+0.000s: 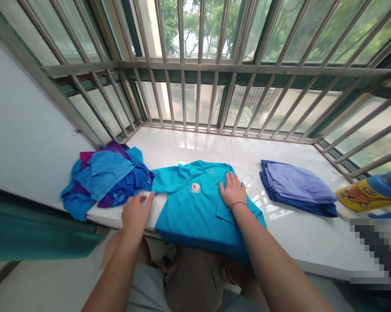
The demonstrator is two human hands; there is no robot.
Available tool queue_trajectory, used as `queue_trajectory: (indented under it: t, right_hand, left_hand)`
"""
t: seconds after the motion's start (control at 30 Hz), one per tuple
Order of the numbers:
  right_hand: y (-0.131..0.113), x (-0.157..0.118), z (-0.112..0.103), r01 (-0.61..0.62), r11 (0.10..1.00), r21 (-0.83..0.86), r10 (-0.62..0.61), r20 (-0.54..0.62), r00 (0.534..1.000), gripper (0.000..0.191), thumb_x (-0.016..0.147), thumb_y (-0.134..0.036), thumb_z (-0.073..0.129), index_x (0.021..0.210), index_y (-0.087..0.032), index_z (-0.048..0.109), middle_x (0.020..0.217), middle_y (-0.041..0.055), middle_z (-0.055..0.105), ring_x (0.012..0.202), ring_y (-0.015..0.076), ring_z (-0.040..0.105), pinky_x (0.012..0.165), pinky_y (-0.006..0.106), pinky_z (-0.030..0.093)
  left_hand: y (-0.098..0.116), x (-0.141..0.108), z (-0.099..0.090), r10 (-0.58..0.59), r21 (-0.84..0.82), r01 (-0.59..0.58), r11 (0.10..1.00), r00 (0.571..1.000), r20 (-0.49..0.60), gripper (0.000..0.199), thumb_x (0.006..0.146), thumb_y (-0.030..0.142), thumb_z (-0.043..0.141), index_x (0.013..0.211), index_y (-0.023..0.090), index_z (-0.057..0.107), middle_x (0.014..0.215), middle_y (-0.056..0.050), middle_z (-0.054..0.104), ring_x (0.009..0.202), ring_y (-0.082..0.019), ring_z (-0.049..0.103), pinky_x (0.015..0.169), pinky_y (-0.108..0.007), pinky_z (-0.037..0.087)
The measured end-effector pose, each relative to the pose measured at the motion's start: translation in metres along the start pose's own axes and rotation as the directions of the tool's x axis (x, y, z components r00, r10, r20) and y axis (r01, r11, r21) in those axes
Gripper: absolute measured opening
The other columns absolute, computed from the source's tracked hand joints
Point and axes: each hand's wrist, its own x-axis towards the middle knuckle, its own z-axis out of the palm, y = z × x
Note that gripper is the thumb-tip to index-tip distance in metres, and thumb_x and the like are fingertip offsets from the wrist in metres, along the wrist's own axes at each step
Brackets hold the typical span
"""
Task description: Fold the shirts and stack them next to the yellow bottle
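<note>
Pressing our right hand [232,189] flat, fingers spread, on the turquoise shirt [195,203] lying lengthwise toward us across the white ledge [299,234]; our left hand [135,212] is lying flat, fingers loosely extended, at its left sleeve edge.

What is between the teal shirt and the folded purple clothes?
Nothing lies there. In the head view, only bare shiny white ledge shows between the teal shirt and the folded purple clothes. The right hand rests on the shirt.

White glossy sill [195,145] below barred windows [215,65] from 9 to 3 o'clock, daylight and green trees [215,21] at 12
</note>
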Motion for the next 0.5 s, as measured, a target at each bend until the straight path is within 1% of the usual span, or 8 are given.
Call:
queue_trajectory:
  t: [0.1,0.23,0.3,0.37,0.4,0.43,0.47,0.5]
  right_hand:
    - [-0.001,-0.001,-0.002,-0.006,1.0,0.004,0.006,0.006,1.0,0.079,0.113,-0.058,0.023,0.179,-0.014,0.026,0.187,0.0104,0.018,0.172,0.027,0.016,0.137,0.055,0.017]
    - [-0.002,-0.003,-0.005,-0.01,1.0,-0.006,0.01,0.012,1.0,0.078,0.113,-0.056,0.025,0.179,-0.014,0.026,0.187,0.0098,0.019,0.172,0.0266,0.016,0.138,0.053,0.017]
    - [-0.002,-0.003,-0.005,-0.007,1.0,-0.006,0.007,0.016,1.0,0.077,0.113,-0.056,0.025,0.179,-0.015,0.026,0.187,0.0103,0.019,0.172,0.0264,0.017,0.137,0.053,0.017]
    - [-0.002,-0.003,-0.006,-0.005,1.0,-0.014,0.005,0.017,1.0,0.077,0.114,-0.056,0.025,0.179,-0.015,0.025,0.187,0.0106,0.019,0.172,0.0263,0.017,0.137,0.052,0.018]
    - [-0.002,-0.003,-0.005,-0.004,1.0,-0.02,0.004,0.015,1.0,0.077,0.114,-0.056,0.025,0.179,-0.015,0.025,0.187,0.0106,0.019,0.172,0.0264,0.017,0.137,0.053,0.018]
    - [-0.002,-0.003,-0.005,-0.003,1.0,-0.025,0.003,0.013,1.0,0.077,0.113,-0.056,0.025,0.179,-0.015,0.025,0.187,0.0107,0.019,0.172,0.0266,0.017,0.137,0.053,0.017]
    - [-0.001,-0.002,-0.004,-0.002,1.0,-0.029,0.003,0.01,1.0,0.077,0.113,-0.056,0.024,0.179,-0.015,0.025,0.187,0.0109,0.019,0.172,0.0268,0.017,0.137,0.053,0.017]
    - [-0.001,-0.002,-0.004,-0.001,1.0,-0.031,0.002,0.009,1.0,0.078,0.113,-0.056,0.024,0.179,-0.015,0.025,0.187,0.0112,0.019,0.172,0.027,0.017,0.137,0.053,0.017]
  left_hand:
    - [0.024,0.002,0.006,0.06,0.041,-0.063,0.997,0.996,0.06,0.055,0.097,0.075,0.055,0.089,0.024,0.073,0.109,-0.017,0.075,0.112,-0.043,0.068,0.098,-0.053,0.055]
    - [0.068,0.011,0.012,0.033,-0.056,-0.029,0.998,0.996,0.078,0.031,0.101,0.048,0.057,0.095,0.022,0.072,0.112,-0.017,0.076,0.112,-0.039,0.07,0.093,-0.05,0.056]
    - [0.087,0.012,0.01,0.057,-0.22,-0.052,0.974,0.998,0.017,0.027,0.105,0.042,0.052,0.105,0.022,0.07,0.111,-0.015,0.076,0.107,-0.034,0.072,0.095,-0.046,0.058]
    - [0.102,0.004,0.007,0.176,-0.345,-0.199,0.917,0.98,-0.096,0.029,0.109,0.042,0.047,0.113,0.022,0.068,0.116,-0.014,0.077,0.112,-0.031,0.072,0.101,-0.046,0.058]
    - [0.108,-0.003,0.005,0.295,-0.366,-0.325,0.872,0.946,-0.136,0.029,0.11,0.041,0.046,0.115,0.023,0.068,0.123,-0.014,0.076,0.119,-0.03,0.071,0.107,-0.046,0.057]
    - [0.113,-0.013,0.003,0.457,-0.365,-0.477,0.8,0.878,-0.144,0.028,0.11,0.04,0.047,0.115,0.025,0.069,0.131,-0.014,0.076,0.128,-0.03,0.069,0.112,-0.047,0.055]
    - [0.115,-0.024,0.002,0.635,-0.357,-0.627,0.692,0.764,-0.111,0.025,0.11,0.038,0.049,0.114,0.027,0.071,0.139,-0.013,0.074,0.136,-0.029,0.066,0.118,-0.047,0.052]
    - [0.116,-0.036,0.001,0.79,-0.356,-0.75,0.558,0.611,-0.049,0.022,0.109,0.036,0.052,0.114,0.029,0.073,0.146,-0.011,0.072,0.142,-0.028,0.063,0.124,-0.048,0.048]
